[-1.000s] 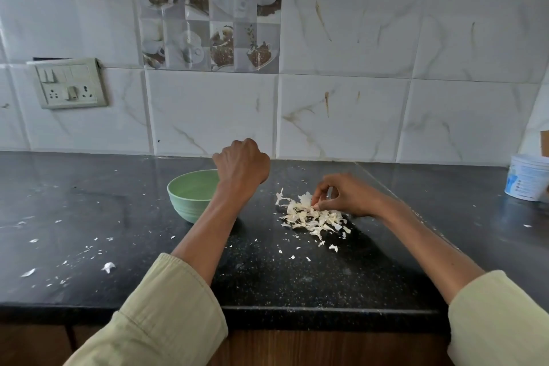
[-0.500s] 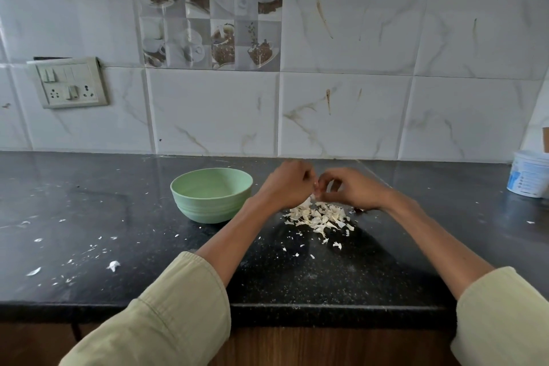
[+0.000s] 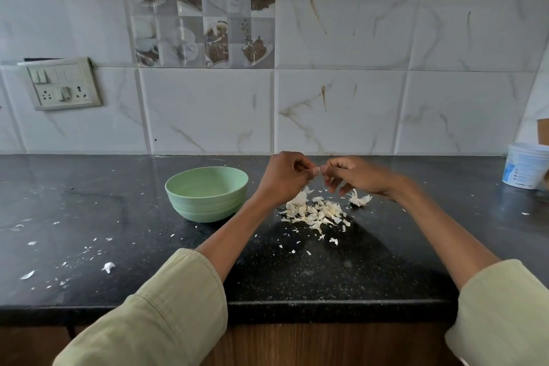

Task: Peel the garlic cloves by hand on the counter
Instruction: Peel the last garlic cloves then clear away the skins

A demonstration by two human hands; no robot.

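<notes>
Both hands meet above a pile of garlic peels [image 3: 316, 212] on the black counter [image 3: 118, 211]. My left hand [image 3: 286, 177] and my right hand [image 3: 353, 177] pinch a small pale garlic clove [image 3: 316, 170] between their fingertips. A pale green bowl [image 3: 207, 193] stands just left of my left wrist; I cannot see what lies inside it. A larger piece of white skin [image 3: 360, 200] lies under my right hand.
Peel flakes are scattered over the counter's left part [image 3: 65, 261]. A white plastic tub [image 3: 524, 165] stands at the far right by the wall. A switch and socket plate [image 3: 61, 83] is on the tiled wall at left. The counter's front edge runs below my forearms.
My left hand moved from above the bowl rightward to meet my right hand. My right hand rose from the peel pile, and both now hold the clove above it.
</notes>
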